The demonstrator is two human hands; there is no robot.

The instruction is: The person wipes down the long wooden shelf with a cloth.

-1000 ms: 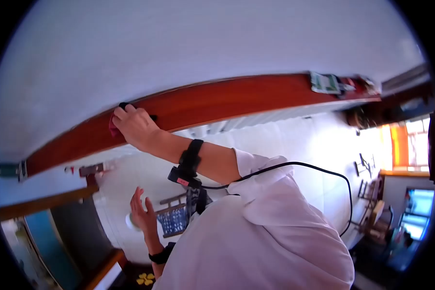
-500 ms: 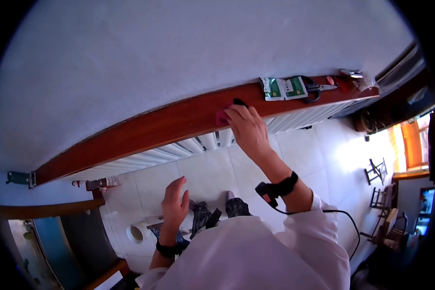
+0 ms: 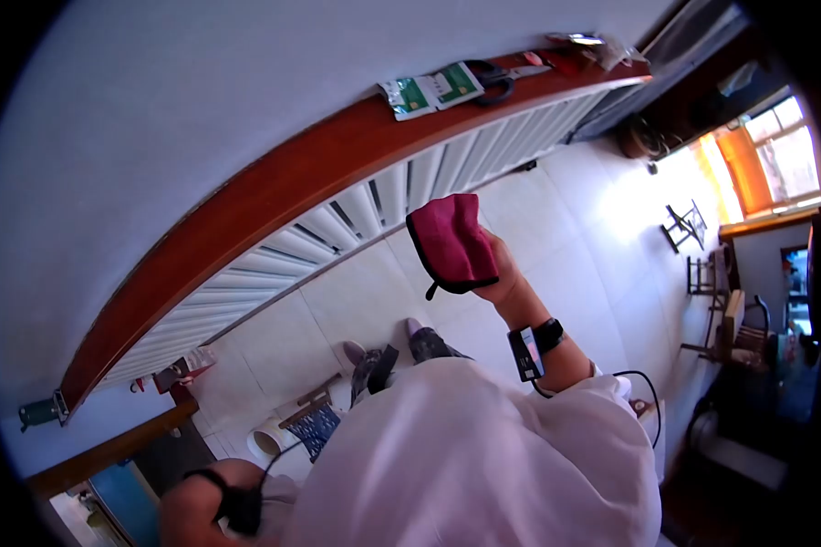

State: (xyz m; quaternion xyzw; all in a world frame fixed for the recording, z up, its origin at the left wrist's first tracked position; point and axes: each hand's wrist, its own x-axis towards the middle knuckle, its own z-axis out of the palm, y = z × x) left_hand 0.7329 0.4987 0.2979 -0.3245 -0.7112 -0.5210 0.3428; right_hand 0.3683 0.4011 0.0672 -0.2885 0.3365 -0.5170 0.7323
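Raised over the tiled floor, my right hand (image 3: 500, 273) is closed on a folded maroon cloth (image 3: 454, 244) with black edging and a small black loop. The cloth is held away from the red-brown wooden ledge (image 3: 274, 187) and hides most of the fingers. Low at the left edge of my body, my left hand (image 3: 184, 512) is blurred beside its black wrist strap. Its fingers cannot be made out.
Green-and-white packets (image 3: 431, 91) lie on the ledge beside black-handled scissors (image 3: 497, 80) and small items. White radiator fins (image 3: 337, 223) run beneath. A white bin (image 3: 265, 442) and a low stool (image 3: 312, 427) stand on the floor. Wooden chairs are at the right.
My right hand has wiped along the ledge towards the packets, then come off it with the cloth. My left hand has dropped down and left. The view has shifted.
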